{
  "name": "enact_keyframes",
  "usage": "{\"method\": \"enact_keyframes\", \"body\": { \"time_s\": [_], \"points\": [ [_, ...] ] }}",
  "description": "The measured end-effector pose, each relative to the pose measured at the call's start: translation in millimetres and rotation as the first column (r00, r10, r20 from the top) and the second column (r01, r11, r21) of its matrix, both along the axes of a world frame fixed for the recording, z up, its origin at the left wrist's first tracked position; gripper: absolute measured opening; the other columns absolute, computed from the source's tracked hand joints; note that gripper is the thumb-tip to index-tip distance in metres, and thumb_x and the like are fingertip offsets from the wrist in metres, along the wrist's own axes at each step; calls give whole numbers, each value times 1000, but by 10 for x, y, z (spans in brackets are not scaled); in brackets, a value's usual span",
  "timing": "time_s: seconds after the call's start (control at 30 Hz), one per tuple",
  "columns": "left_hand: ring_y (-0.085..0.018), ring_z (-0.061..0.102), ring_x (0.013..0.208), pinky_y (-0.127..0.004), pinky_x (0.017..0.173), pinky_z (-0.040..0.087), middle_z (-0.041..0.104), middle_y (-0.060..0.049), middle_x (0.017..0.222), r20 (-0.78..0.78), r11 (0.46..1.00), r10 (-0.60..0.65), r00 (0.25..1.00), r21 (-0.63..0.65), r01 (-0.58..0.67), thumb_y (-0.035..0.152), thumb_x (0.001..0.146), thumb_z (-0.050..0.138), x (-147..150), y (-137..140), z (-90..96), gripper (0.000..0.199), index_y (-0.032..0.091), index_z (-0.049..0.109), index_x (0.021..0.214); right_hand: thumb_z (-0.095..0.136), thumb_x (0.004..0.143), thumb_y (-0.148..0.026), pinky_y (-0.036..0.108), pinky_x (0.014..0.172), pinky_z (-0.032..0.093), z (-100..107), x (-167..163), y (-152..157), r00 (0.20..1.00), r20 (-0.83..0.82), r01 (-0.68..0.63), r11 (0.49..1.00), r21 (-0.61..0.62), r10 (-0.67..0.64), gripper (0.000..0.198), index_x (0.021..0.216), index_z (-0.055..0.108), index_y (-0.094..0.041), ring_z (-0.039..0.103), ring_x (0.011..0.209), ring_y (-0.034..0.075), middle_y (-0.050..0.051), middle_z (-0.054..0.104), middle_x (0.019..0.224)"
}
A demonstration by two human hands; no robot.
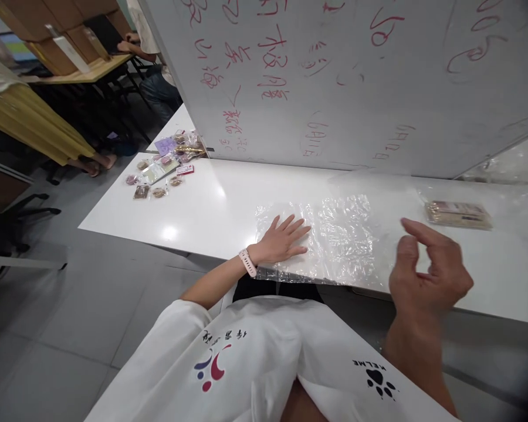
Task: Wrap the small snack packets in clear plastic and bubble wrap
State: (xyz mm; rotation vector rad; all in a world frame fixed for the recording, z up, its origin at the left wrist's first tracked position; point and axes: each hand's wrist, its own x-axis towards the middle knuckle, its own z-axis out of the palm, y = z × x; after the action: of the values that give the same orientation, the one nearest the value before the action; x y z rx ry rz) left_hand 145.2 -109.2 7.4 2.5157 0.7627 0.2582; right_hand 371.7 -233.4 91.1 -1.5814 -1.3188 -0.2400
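While the left hand (281,241) lies spread on crinkled clear plastic (347,234), apparently keeping it flat on the smooth white table (202,217), the right hand (431,269) curls in the air, too blurred to tell whether it pinches anything. Beyond it lies a flat, rectangular packet (459,214); farther left, small wrapped snacks (159,192) cluster near the glossy whiteboard (356,117).

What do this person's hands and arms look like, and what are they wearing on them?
The left hand is bare, with a pale band that has a row of little slots around its wrist. The right hand is bare too, a bit blurry, and no band shows on that wrist. The left arm comes out of a short white sleeve.
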Motion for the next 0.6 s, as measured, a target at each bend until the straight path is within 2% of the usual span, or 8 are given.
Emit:
{"method": "enact_keyframes", "body": {
  "time_s": [0.07,0.13,0.23,0.33,0.43,0.5,0.53,0.6],
  "points": [
    [-28,12,157,-57,127,5,25,-3,167,-59,999,-19,998,41,21,59,100,41,-185,9,-230,62,32,33,156,55,99,-26,45,99,54,9,-268,104,953,-3,-303,950,-81,304,37,134,63,-36,65,115,24,2,69,124],
    [-27,21,155,-54,127,11,34,-1,164,-41,1000,-25,999,8,26,58,97,49,-328,84,-302,60,32,43,151,48,102,-32,48,107,49,-233,-501,335,839,-29,-530,803,-273,544,41,142,55,-35,56,131,24,3,60,141],
    [-23,53,135,-43,117,38,63,0,141,15,980,147,989,-140,-143,60,92,58,-565,382,-122,48,30,66,129,33,105,-46,57,117,35,-835,-698,769,839,46,-402,674,-620,542,51,152,45,-27,29,151,30,7,36,161],
    [-22,59,125,-45,111,44,64,-8,138,51,886,457,888,-116,-449,48,105,33,-944,860,137,49,20,62,132,24,106,-50,56,123,22,-1274,-715,1057,842,141,-244,601,-761,521,58,155,39,-25,15,155,29,6,24,166],
    [-36,27,150,-66,122,11,35,-21,159,101,643,762,640,-7,-766,33,103,34,-1458,1366,202,54,7,39,150,18,106,-52,53,125,19,-1382,-674,1125,831,188,-217,617,-757,523,60,156,38,-26,13,156,26,5,22,167],
    [-40,10,155,-66,122,5,18,-23,166,72,256,962,263,100,-962,36,93,54,-1804,1631,118,72,8,29,155,17,105,-54,53,124,20,-1362,-662,1112,831,199,-217,633,-743,519,61,156,39,-26,14,155,26,5,23,167],
    [-42,3,155,-67,121,4,10,-24,167,46,147,987,154,122,-982,38,90,57,-1953,1726,53,82,6,23,157,17,105,-54,53,124,20,-1348,-661,1104,832,199,-218,636,-740,517,61,155,39,-27,15,155,26,5,23,167],
    [-43,-1,155,-67,121,4,4,-25,167,-17,64,998,62,138,-988,46,88,57,-2160,1827,-89,92,5,14,159,17,105,-55,52,124,20,-1333,-665,1096,833,194,-223,636,-739,518,62,155,39,-27,15,155,26,5,23,167]
  ]
}}
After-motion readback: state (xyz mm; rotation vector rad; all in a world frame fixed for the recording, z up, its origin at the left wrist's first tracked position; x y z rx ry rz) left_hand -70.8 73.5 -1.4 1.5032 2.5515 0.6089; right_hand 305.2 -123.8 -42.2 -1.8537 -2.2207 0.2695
